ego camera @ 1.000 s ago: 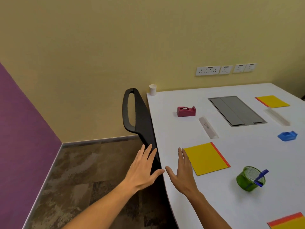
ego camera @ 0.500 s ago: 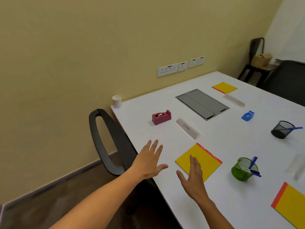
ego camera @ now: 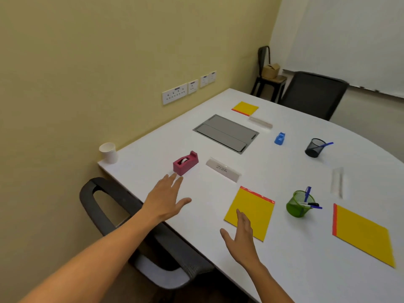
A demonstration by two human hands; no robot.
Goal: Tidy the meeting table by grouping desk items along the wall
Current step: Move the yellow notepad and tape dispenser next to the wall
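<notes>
A white meeting table [ego camera: 273, 254] runs along a yellow wall. On it lie a pink tape dispenser [ego camera: 185, 163], a clear name plate [ego camera: 223, 169], three yellow pads [ego camera: 250, 212] [ego camera: 364, 234] [ego camera: 245, 108], a green pen cup [ego camera: 300, 203], a black mesh cup [ego camera: 314, 147], a blue stapler [ego camera: 279, 138] and a paper cup [ego camera: 108, 152]. My left hand [ego camera: 167, 197] is open, fingertips just short of the tape dispenser. My right hand [ego camera: 240, 237] is open over the near pad's front corner. Neither holds anything.
A grey cable hatch [ego camera: 226, 132] is set into the table. Two more clear plates [ego camera: 260, 121] [ego camera: 337, 181] lie further right. A black chair [ego camera: 122, 217] stands tucked under the near edge, another chair [ego camera: 312, 92] at the far end. Wall sockets [ego camera: 175, 96] sit above the table.
The view has swung right and closer to the table. My left hand has reached forward from the table's edge towards the tape dispenser. My right hand stays near the closest yellow pad.
</notes>
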